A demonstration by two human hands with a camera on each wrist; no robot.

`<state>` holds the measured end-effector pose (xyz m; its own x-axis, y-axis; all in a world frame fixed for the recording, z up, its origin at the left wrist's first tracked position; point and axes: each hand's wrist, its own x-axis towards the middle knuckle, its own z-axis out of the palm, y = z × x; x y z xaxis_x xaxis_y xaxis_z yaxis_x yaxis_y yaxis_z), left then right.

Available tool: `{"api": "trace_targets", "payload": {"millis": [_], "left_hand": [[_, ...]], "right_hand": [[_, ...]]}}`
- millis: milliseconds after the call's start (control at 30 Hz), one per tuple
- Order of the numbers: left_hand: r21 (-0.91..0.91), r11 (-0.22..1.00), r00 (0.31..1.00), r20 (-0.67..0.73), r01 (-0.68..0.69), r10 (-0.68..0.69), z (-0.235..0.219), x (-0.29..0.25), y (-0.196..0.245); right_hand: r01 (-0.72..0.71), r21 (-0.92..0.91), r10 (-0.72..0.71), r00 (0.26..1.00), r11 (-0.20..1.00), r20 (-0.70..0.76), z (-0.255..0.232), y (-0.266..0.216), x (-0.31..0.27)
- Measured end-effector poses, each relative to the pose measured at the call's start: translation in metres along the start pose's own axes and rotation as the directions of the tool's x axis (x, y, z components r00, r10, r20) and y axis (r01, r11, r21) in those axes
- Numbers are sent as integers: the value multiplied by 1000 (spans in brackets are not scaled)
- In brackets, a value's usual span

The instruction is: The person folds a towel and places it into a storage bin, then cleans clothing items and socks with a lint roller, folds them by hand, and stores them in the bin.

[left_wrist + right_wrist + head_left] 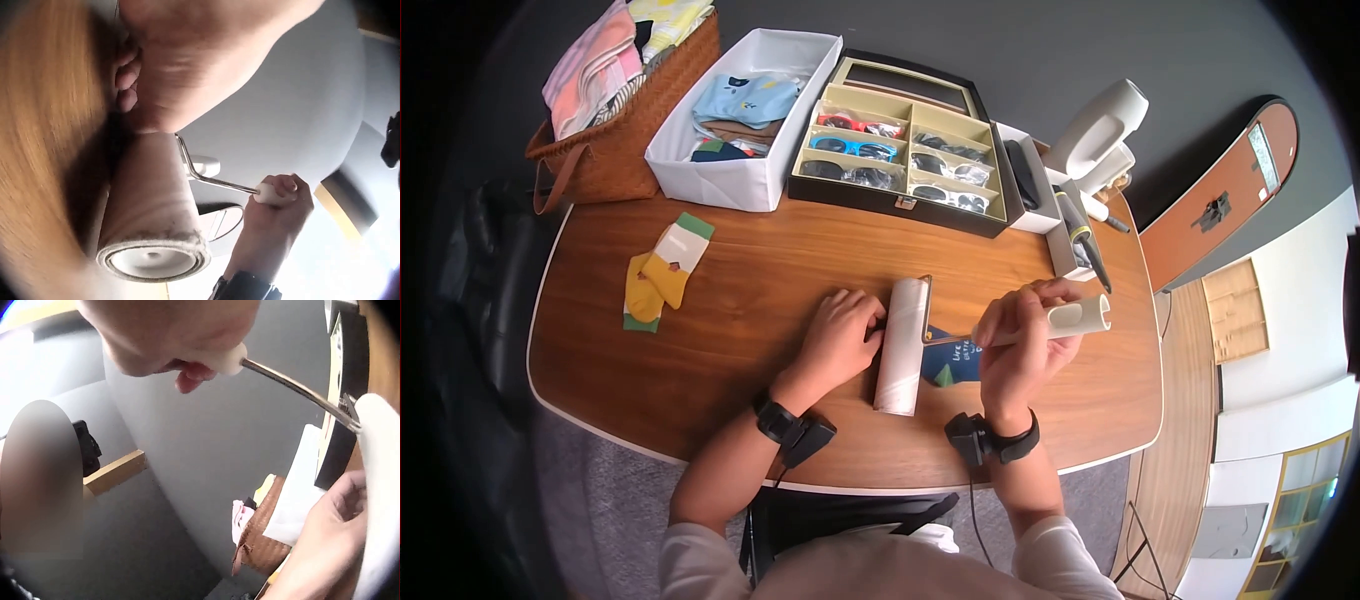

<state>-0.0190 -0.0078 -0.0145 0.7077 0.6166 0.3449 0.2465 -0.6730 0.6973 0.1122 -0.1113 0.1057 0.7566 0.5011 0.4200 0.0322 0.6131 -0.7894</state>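
My right hand [1025, 345] grips the white handle of a lint roller [901, 345], its fingers curled round it. A bent metal rod [294, 384] joins the handle to the white, sticky-paper cylinder. Partly covered by the roller, a dark blue sock [952, 358] with white lettering and a green patch lies on the table. My left hand [840, 330] rests low at the roller's left side, fingers bent down toward the tabletop. Dark shadow hides its fingertips, and I cannot tell whether they pinch the sock. The left wrist view shows the cylinder's round end [153, 259] close up.
A pair of yellow, white and green socks [665, 270] lies on the wooden table [750, 265] at left. Along the back stand a woven basket [625, 150] of clothes, a white fabric bin [720, 185], a sunglasses case [905, 205] and a white box [1068, 245].
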Motion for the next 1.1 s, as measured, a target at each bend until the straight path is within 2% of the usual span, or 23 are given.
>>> {"api": "trace_targets", "payload": {"millis": [100, 300, 367, 567, 633, 800, 900, 1100], "left_hand": [[-12, 1000, 1000, -23, 16, -16, 1, -1, 4], [-10, 1000, 1000, -25, 3, -3, 2, -2, 3], [-8, 1000, 1000, -18, -1, 1, 1, -2, 4], [-23, 1000, 1000, -3, 7, -7, 0, -1, 6], [-43, 999, 1000, 7, 14, -13, 0, -2, 6], [-18, 1000, 1000, 10, 23, -23, 1, -1, 5], [-25, 999, 1000, 4, 29, -29, 1, -2, 6], [-50, 998, 1000, 0, 29, -29, 1, 0, 6]], "right_hand": [[6, -97, -1, 999, 995, 46, 1, -6, -3], [8, -132, -13, 999, 991, -34, -22, -16, 14], [-8, -109, -3, 995, 994, -100, -31, -20, 19], [31, -174, -54, 990, 984, -127, -64, -30, 33], [76, -189, -109, 979, 979, -174, -75, -36, 37], [125, -219, -163, 972, 968, -166, -110, -48, 37], [158, -170, -192, 959, 973, -207, -132, -48, 38], [178, -215, -229, 941, 960, -247, -141, -59, 36]]}}
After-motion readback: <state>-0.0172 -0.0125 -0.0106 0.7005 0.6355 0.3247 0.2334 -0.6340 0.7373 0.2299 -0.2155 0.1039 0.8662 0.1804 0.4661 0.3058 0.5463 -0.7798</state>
